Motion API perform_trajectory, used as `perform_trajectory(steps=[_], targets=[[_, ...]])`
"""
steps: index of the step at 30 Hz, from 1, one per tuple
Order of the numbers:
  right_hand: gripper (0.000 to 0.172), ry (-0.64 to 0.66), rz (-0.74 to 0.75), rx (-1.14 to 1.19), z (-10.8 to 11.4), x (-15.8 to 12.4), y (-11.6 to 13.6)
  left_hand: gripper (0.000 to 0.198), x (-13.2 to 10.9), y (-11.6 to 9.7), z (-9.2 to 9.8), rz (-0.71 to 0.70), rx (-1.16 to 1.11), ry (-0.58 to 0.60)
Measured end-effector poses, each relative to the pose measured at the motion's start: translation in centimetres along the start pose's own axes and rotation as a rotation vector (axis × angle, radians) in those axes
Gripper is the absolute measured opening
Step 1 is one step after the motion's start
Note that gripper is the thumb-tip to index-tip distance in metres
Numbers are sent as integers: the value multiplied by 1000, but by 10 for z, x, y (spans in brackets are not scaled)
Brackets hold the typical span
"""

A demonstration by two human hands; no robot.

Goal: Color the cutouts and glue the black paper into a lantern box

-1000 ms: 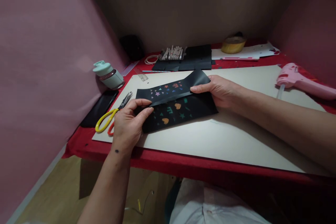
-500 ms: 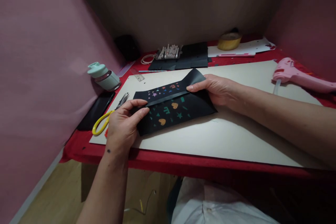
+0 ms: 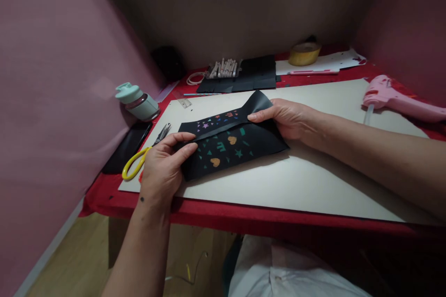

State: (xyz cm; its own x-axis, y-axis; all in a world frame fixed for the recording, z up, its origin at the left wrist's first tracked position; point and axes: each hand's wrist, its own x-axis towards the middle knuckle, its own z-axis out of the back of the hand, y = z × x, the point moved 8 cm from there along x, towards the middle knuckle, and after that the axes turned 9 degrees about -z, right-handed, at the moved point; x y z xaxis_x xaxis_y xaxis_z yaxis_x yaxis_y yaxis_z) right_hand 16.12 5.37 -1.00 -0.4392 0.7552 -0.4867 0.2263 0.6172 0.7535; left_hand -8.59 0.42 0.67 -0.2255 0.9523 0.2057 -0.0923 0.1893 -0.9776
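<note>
Between my hands is a folded piece of black paper (image 3: pixel 228 153), decorated with green shapes, two orange hearts and, on its upper part, small purple, blue and orange shapes. A fold line runs across it, and its upper right corner curls up. My left hand (image 3: pixel 167 160) is closed on the paper's left end, thumb and forefinger near the fold. At the right end my right hand (image 3: pixel 287 116) grips it, thumb on top and the other fingers hidden behind. Yellow-handled scissors (image 3: pixel 134 164) lie just beside my left hand.
A white board (image 3: pixel 313 181) covers much of the red cloth (image 3: pixel 209 216). Right stands a pink glue gun (image 3: pixel 390 100); left, a mint-lidded bottle (image 3: pixel 139 102) and a dark flat object (image 3: pixel 125 151). Behind are markers (image 3: pixel 225 68), black sheets (image 3: pixel 259 74), yellow tape (image 3: pixel 304 54) and a pink pen (image 3: pixel 313 73).
Almost nothing differs. Both hands keep their hold on the black paper, and its folded strip has shifted very slightly.
</note>
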Motion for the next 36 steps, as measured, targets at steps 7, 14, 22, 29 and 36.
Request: perform_trajectory(steps=[7,14,22,29,36], targets=[[28,-39,43,-15,0,-3,3,33,1,3,1,5,3,5],[30,-20,82,-45,-2,-3,3,22,3,-7,-1,-104,24,-20],[38,-92,93,-48,2,-4,2,16,3,-3,-2,-170,22,-2],[33,-184,76,-74,8,-6,1,13,4,2,-6,-152,-10,108],[33,-217,45,-85,12,-5,2,38,6,0,-12,-108,9,186]])
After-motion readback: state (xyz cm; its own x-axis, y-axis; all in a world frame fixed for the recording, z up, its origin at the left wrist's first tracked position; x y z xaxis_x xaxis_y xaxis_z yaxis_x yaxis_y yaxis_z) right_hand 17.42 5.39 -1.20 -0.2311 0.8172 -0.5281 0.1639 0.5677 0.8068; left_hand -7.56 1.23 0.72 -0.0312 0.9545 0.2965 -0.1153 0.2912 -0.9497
